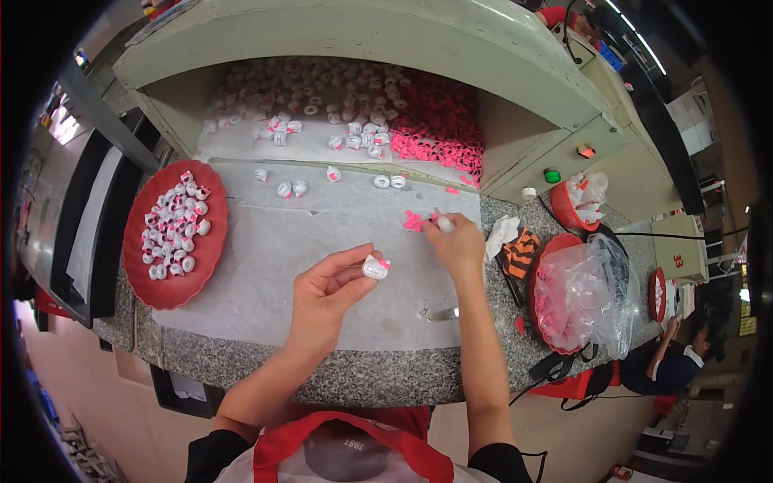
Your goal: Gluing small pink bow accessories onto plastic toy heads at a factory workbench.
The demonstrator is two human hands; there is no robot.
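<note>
A: Where is the small white piece (pixel 373 269) with the pink bow?
B: In the left hand (pixel 322 298), above the middle of the white sheet (pixel 266 249). The fingers are clamped on it.

A: And the right hand (pixel 462 245)?
B: Farther and to the right, its fingers together on a small white thing (pixel 445 224). I can't tell what that is. A little heap of pink bits (pixel 413 221) lies just left of it.

A: What's around them?
B: A few loose white pieces (pixel 299 187) stand along the far part of the sheet. To the left, a red tray (pixel 207 251) carries many white pieces. A metal thing (pixel 443 315) lies near, left of the right forearm.

A: Farther out?
B: The pale green cabinet (pixel 346 36) at the far side holds white pieces on the left, pink bits on the right. On the speckled table (pixel 378 378), to the right, are a striped cloth (pixel 522 251) and a clear plastic bag (pixel 584 282).
</note>
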